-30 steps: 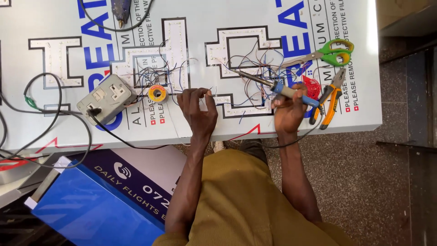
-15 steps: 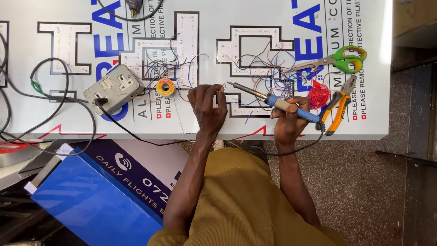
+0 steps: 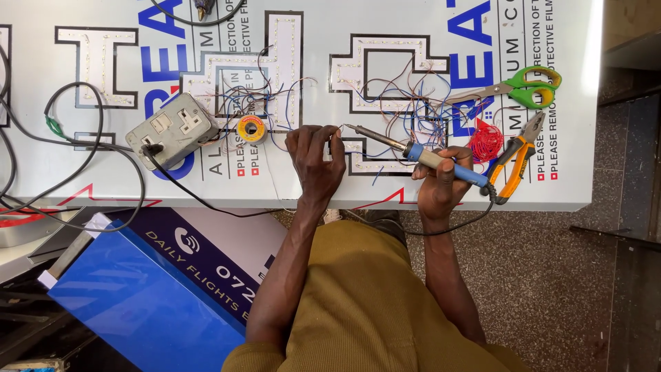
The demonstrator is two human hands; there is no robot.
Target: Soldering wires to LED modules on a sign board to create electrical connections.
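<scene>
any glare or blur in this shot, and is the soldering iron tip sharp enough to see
Head view: daylight is even and the frame is sharp; the soldering iron in the right hand shows its tip clearly beside the left hand. Glare washes out the white board's right edge. The floor under the board is in shade.

The iron has a dull metal shaft and a smooth blue plastic grip. The board looks like glossy white sheet under protective film. The scissors show bright steel blades and shiny green plastic loops. The pliers are grey metal with orange rubbery handles. The socket box is scuffed, matt grey metal. The floor is rough speckled stone.
</scene>
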